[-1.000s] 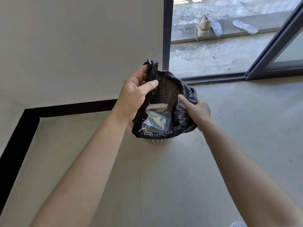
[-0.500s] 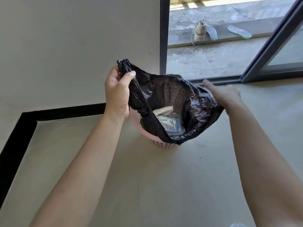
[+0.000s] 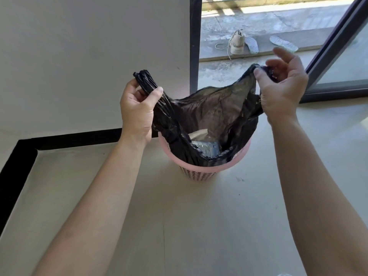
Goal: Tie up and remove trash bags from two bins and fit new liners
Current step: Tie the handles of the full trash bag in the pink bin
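We see a person's two bare forearms reaching down over a small pink perforated bin (image 3: pixel 199 173) that stands on a pale floor (image 3: pixel 179 226) near a white wall. A black trash bag (image 3: pixel 215 110) sits inside the bin, with its two top corners lifted and drawn apart. The left hand (image 3: pixel 137 110) is closed around one corner, which is gathered into a tight rope. The right hand (image 3: pixel 282 90) pinches the other corner between thumb and forefinger, its remaining fingers loosely raised. Inside the bag we see a printed packet (image 3: pixel 207 148) and some pale paper. Beyond a dark door frame, a shoe (image 3: pixel 237 43) and two insoles lie outside.

We judge that the film stretched between the hands looks thin, almost see-through, so pulling the corners further apart could tear it. The right hand's pinch holds little material and could slip before a knot is made. The light bin might also lift or tip with the bag.

Half a second ago the right hand lay low on the bag's right rim. It has since raised that corner level with the left, and more of the bin's pink rim now shows.
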### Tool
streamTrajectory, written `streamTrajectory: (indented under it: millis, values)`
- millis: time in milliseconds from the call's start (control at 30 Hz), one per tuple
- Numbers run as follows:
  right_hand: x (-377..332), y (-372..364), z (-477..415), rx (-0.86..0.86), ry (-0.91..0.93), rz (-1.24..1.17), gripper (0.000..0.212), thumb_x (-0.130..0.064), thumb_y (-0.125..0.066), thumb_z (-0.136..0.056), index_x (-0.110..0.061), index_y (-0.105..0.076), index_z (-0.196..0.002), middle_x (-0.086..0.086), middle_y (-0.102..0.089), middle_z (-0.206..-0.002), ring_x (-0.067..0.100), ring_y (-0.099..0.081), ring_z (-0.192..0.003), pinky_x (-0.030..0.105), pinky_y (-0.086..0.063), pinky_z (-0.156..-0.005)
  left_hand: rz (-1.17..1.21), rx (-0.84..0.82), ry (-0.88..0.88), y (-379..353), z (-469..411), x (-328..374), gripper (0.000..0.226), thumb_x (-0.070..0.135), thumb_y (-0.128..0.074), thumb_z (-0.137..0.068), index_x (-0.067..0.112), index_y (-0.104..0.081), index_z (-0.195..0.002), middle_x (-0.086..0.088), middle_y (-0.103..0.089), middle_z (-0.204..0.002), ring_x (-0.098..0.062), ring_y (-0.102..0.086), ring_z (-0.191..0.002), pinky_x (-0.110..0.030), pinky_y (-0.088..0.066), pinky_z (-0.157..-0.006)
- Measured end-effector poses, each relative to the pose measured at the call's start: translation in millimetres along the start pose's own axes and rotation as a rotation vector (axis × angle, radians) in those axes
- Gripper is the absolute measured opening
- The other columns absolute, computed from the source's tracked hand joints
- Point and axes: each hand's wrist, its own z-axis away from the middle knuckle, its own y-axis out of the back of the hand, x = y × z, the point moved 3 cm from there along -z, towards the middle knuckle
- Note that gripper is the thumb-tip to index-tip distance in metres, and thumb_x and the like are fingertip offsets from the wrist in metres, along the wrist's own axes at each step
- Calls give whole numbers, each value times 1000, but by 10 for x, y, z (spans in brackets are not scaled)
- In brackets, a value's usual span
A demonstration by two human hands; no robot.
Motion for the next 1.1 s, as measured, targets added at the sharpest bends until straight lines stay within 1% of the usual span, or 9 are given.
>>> streamTrajectory:
  millis: [167, 267, 367, 533, 700, 867, 933, 1000, 1100]
  values:
    - [122, -49, 115, -45, -87, -13, 72, -47, -77, -80, -18, -48, -139, 0, -55, -124, 9, -62, -103, 22, -54, -87, -44, 34, -55, 78, -30, -77, 30, 13, -80, -80, 11, -66, -107, 1, -69, -85, -17, -62, -79, -35, -56, -79]
    - [450, 2, 331, -55, -279, 76, 104, -74, -62, -76, -20, -21, -155, 6, -22, -154, 18, -34, -140, 32, -37, -113, -278, 79, -142, 153, 24, -205, 27, 46, -77, -81, 22, -70, -93, 15, -65, -77, -6, -57, -73, -24, -50, -74]
    - [751, 13, 623, -168, -339, 104, 114, -81, -46, -76, -15, -4, -159, 11, -5, -163, 20, -3, -152, 37, -7, -122, -443, 144, -266, 307, 138, -374, 44, 70, -42, -91, 29, -57, -89, 14, -55, -84, -10, -53, -83, -30, -45, -81]
    - [949, -94, 778, -515, -51, 471, 107, -94, -27, -72, -19, -40, -147, 5, -39, -148, 22, -26, -140, 45, -18, -120, -825, 13, -536, 333, 293, -631, 81, 76, -28, -90, 3, -51, -117, -7, -50, -116, -21, -42, -112, -48, -35, -101]
    - [1030, -237, 788, -653, 37, 728, 107, -96, -35, -69, -28, -32, -151, 0, -27, -156, 24, -18, -146, 54, -16, -119, -831, -70, -211, 298, 291, -938, 134, 76, -79, -53, 11, -15, -152, -10, -22, -156, -23, -18, -148, -45, -23, -120]
    - [988, -269, 731, -622, 12, 642, 81, -71, -58, -80, -22, -43, -143, 3, -38, -149, 22, -26, -142, 46, -22, -119, -558, -80, 40, 231, 38, -994, 136, 36, -82, -76, 12, 32, -147, -1, -10, -164, -12, -13, -150, -38, -16, -123]
    - [889, -341, 741, -591, -16, 474, 58, -55, -66, -85, -18, -55, -128, 0, -47, -139, 18, -36, -135, 43, -30, -116, -516, -100, 90, 199, -27, -1012, 123, 32, -76, -83, 15, 25, -151, 0, -16, -162, -11, -22, -147, -32, -21, -121]
    - [778, -427, 751, -522, -69, 364, 40, -43, -73, -85, -15, -59, -109, -8, -58, -118, 13, -54, -116, 36, -46, -100, -490, -102, 125, 165, -34, -993, 97, 31, -74, -86, 14, -8, -154, 0, -42, -149, -11, -44, -134, -28, -36, -112]
    - [693, -500, 761, -474, -165, 253, 52, -35, -87, -73, -19, -56, -111, -16, -62, -100, -18, -57, -93, 1, -40, -74, -509, -100, 70, 126, -29, -939, 31, 28, -71, -89, 13, -64, -115, 2, -72, -107, -13, -68, -102, -38, -53, -96]
